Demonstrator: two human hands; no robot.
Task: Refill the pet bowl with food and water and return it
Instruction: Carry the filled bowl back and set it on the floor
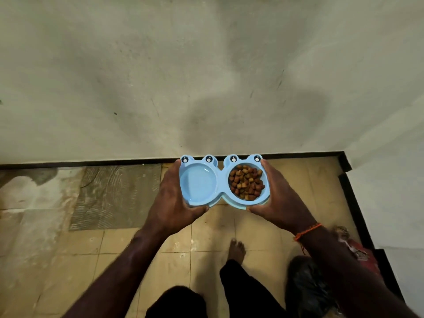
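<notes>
Plain grey-white wall (206,65) fills upper half of frame; black skirting (91,163) runs along its base, tan tiled floor (114,260) below. Left of frame: patch of bare ridged cement (114,196) where tiles are missing. Centre: left hand (176,198) grips left end of blue double bowl (221,180), fingers curled under the rim, thumb along the near edge. Bowl held level above floor, clear of it, frog-eye knobs toward wall. Left cup holds water (198,183); right cup holds brown kibble (246,182). Right hand (277,198) clamps right end likewise; orange thread (307,231) on that wrist. Lower centre: bare foot (236,250), dark trousers. Lower right: red cloth (360,251) by corner.
</notes>
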